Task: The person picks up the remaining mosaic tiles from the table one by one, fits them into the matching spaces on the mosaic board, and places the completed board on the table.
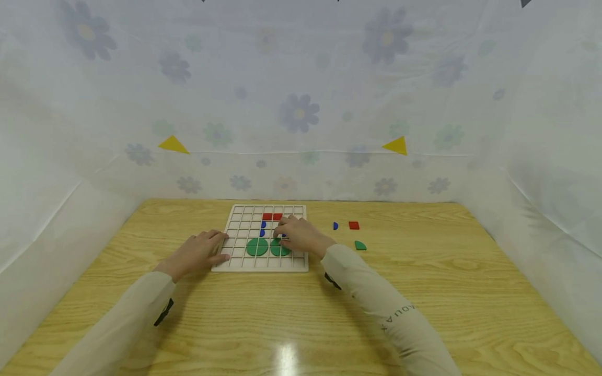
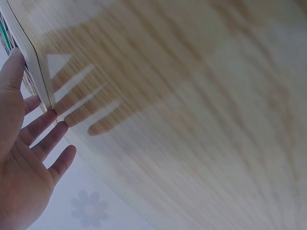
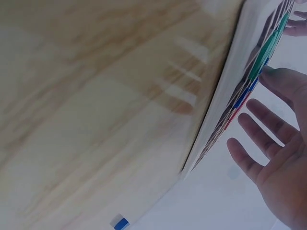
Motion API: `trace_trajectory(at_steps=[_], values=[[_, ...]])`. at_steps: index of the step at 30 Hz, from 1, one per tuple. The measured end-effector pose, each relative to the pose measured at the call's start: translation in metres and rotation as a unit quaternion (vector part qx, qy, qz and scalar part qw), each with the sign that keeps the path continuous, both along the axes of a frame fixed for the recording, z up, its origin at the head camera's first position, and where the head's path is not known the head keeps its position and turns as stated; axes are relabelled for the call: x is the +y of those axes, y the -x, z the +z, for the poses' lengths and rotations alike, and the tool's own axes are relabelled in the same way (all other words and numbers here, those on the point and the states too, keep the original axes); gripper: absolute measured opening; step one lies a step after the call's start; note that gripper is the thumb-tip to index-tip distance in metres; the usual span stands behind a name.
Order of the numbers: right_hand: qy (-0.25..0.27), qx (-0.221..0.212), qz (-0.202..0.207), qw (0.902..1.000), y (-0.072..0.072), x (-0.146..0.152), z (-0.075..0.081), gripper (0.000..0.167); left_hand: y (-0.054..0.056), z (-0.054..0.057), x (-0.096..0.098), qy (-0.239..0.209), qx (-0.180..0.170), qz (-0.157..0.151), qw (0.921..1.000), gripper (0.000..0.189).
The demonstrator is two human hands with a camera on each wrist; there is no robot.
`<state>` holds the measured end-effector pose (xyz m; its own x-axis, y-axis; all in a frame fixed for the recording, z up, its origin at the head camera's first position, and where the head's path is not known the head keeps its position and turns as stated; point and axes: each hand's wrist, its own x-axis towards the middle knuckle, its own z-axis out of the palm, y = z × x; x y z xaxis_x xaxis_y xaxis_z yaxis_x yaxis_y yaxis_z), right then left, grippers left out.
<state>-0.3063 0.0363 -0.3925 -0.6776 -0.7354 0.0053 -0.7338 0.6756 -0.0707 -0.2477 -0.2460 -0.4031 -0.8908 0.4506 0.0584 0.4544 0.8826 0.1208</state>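
A cream grid board [image 1: 237, 263] lies on the table with coloured pieces in its cells. My left hand [image 1: 199, 252] rests at the board's left edge, thumb on the corner area and fingertips along the rim. My right hand [image 1: 303, 236] reaches over the board's right half, thumb and forefinger around a blue piece [image 1: 284, 235] that they partly cover. The other fingers extend loosely in the right wrist view. Red squares [image 1: 267, 216] sit in an upper row, blue half-discs [image 1: 262, 233] below them, and two green discs [image 1: 256, 247] lower down.
Right of the board lie a loose blue half-disc [image 1: 335, 225], a red square [image 1: 354, 225] and a green quarter-disc [image 1: 360, 245]. Flowered white sheeting [image 1: 301, 172] walls the wooden table [image 1: 263, 324] at the back and sides. Two yellow triangles [image 1: 397, 145] show on the back sheet.
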Motion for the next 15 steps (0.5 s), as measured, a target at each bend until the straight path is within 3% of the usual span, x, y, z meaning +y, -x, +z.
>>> trace_trajectory(at_steps=[15], values=[[-0.002, 0.005, 0.018, 0.9998, -0.0019, 0.0018, 0.0006, 0.024, 0.0005, 0.0007, 0.0002, 0.001, 0.001, -0.006, 1.0000, 0.057]])
